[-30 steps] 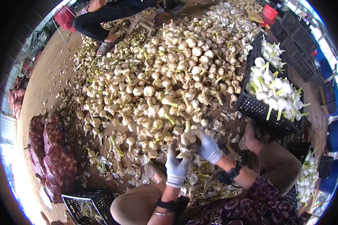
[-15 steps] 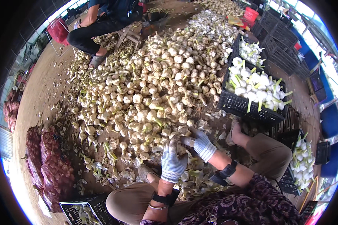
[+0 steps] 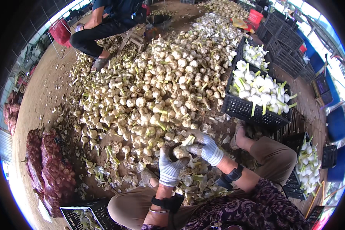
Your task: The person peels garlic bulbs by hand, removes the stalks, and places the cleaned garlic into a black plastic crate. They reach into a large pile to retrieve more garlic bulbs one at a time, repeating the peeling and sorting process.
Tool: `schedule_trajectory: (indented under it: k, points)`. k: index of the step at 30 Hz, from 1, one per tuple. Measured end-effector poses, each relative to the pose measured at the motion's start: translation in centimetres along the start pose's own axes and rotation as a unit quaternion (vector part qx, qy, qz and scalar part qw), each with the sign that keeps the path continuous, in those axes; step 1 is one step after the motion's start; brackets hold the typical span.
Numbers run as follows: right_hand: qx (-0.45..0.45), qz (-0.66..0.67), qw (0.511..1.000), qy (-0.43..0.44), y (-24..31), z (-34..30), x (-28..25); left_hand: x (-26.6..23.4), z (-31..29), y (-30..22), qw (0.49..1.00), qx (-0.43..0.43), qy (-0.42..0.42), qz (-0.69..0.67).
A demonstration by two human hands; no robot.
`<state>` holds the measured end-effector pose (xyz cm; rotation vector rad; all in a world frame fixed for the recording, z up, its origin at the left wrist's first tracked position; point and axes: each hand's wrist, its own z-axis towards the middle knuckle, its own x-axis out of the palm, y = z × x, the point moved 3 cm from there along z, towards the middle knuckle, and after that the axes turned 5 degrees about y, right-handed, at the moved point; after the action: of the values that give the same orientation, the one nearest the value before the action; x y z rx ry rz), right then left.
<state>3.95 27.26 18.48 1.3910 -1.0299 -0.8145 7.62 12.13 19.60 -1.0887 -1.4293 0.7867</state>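
A garlic bulb (image 3: 181,151) with a pale green stem sits between my two gloved hands. My left hand (image 3: 170,164), in a striped white-and-blue glove, wraps its fingers round the bulb from the left. From the right, my right hand (image 3: 207,148), gloved alike, pinches it near the stem, which points up and right. Just beyond my hands spreads a big heap of unpeeled garlic (image 3: 149,99). Loose garlic skins (image 3: 199,180) lie beneath my hands, between my legs.
Right of the heap, a black crate (image 3: 253,115) holds clean white garlic; another crate (image 3: 295,184) stands near my right knee. Red net sacks (image 3: 55,168) lie at left. A black crate (image 3: 103,209) sits by my left knee. Another person (image 3: 103,30) sits at the far left.
My hands have parted slightly and turned, so the garlic bulb and its stem now show between them. My left hand has shifted a little left.
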Motion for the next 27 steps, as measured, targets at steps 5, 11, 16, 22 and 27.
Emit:
schedule_trajectory:
  k: [5, 11, 16, 22, 27]
  points:
    - [0.025, 0.187, 0.982, 0.009, -0.9, -0.1, 1.0, 0.0, 0.3, 0.8, 0.999, 0.019, 0.025, 0.031]
    - [0.080, 0.148, 0.986, -0.007, -0.7, -0.3, 0.4, 0.3, 0.1, 0.3, 0.928, 0.143, -0.002, 0.344]
    - [0.059, 0.124, 0.990, -0.022, -0.8, -0.4, 0.8, 0.8, 0.0, -0.5, 0.889, 0.180, -0.007, 0.421]
    - [0.006, 0.101, 0.995, -0.012, -0.2, -0.6, 0.6, 0.0, -0.3, 0.1, 0.988, 0.013, -0.023, 0.151]
    - [-0.110, -0.182, 0.977, -0.009, 1.9, -0.9, 0.3, 0.0, -0.3, 0.6, 0.989, -0.081, -0.012, -0.121]
